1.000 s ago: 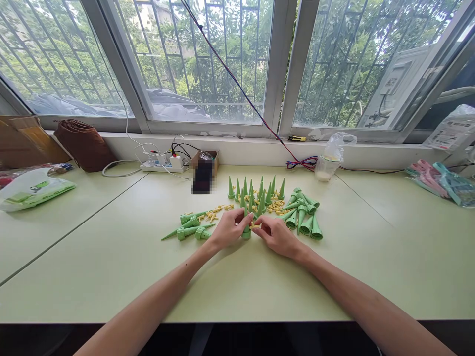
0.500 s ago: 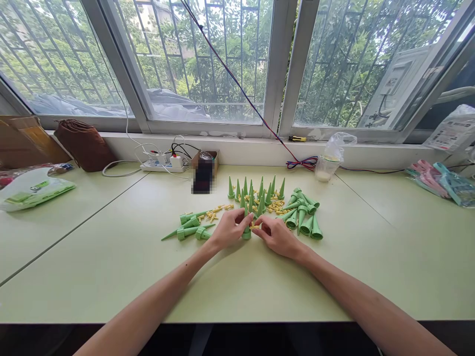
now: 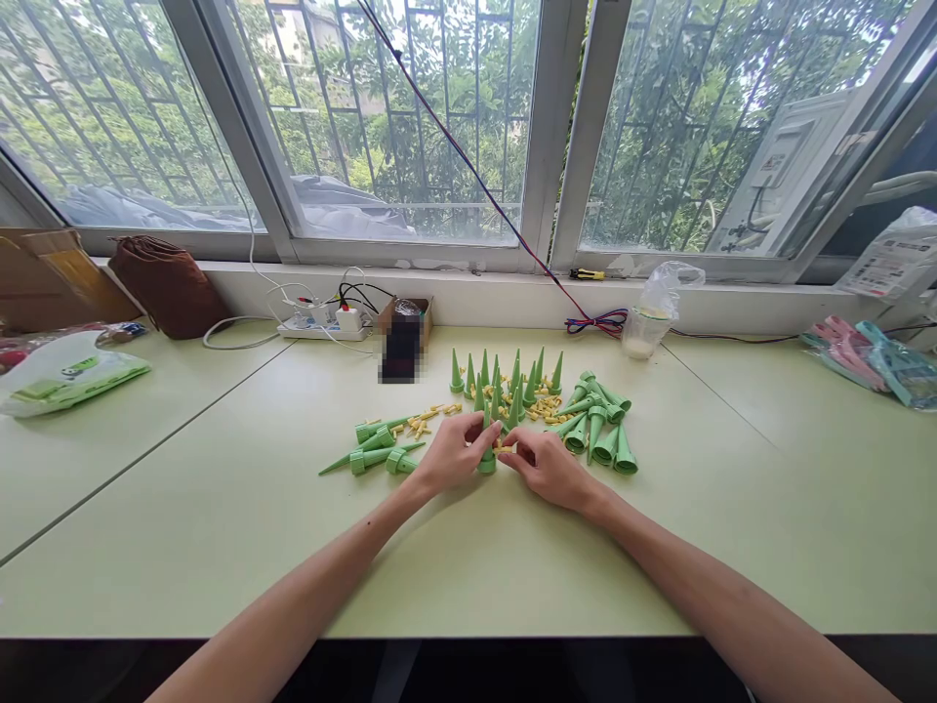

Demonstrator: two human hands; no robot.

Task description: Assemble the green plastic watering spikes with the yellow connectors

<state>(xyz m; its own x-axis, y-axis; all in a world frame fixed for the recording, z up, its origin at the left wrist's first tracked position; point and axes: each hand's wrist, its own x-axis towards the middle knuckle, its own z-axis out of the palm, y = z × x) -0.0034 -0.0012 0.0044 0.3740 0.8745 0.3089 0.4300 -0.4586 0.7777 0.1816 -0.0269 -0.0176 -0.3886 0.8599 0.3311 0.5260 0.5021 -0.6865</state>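
My left hand (image 3: 455,451) is closed around a green plastic spike (image 3: 487,464) that stands point up on the table. From the right, my right hand (image 3: 546,464) pinches a small yellow plastic piece (image 3: 504,449) against the spike's side, just above its wide base. Fingers partly hide both parts. Just behind my hands, several more green spikes (image 3: 515,405) stand upright, with loose yellow pieces (image 3: 546,405) scattered among them. Other green spikes (image 3: 596,425) lie in a heap beside my right hand, and a few green spikes (image 3: 377,449) lie to the left of my left hand.
At the back stand a power strip (image 3: 322,327), a small box (image 3: 428,317) and a bagged plastic cup (image 3: 644,332). A white-green packet (image 3: 73,381) and brown bag (image 3: 168,288) are on the left. Pink and blue items (image 3: 871,356) lie far right. The table's front edge (image 3: 512,637) runs below my forearms.
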